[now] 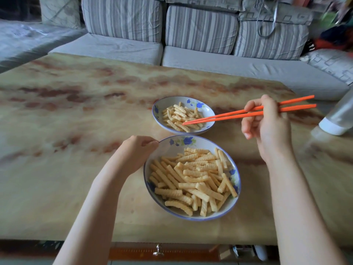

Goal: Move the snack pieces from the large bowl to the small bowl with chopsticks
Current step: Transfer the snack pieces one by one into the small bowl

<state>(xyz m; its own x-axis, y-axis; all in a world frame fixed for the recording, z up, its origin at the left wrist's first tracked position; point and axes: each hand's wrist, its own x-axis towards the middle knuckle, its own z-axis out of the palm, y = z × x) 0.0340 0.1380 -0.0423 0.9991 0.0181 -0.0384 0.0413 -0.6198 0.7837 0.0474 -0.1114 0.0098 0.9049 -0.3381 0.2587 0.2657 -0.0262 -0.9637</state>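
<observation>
The large white bowl with blue flowers sits near the table's front edge, full of ridged yellow snack pieces. My left hand grips its left rim. Just behind it stands the small bowl, holding a smaller heap of snack pieces. My right hand holds a pair of orange chopsticks. Their tips lie close together over the small bowl's near side, among the pieces there. I see no piece pinched between the tips.
The marbled tan table stretches far to the left and behind the bowls. A silvery container with a white base lies at the right edge. A grey striped sofa runs behind the table. A drawer knob shows below the front edge.
</observation>
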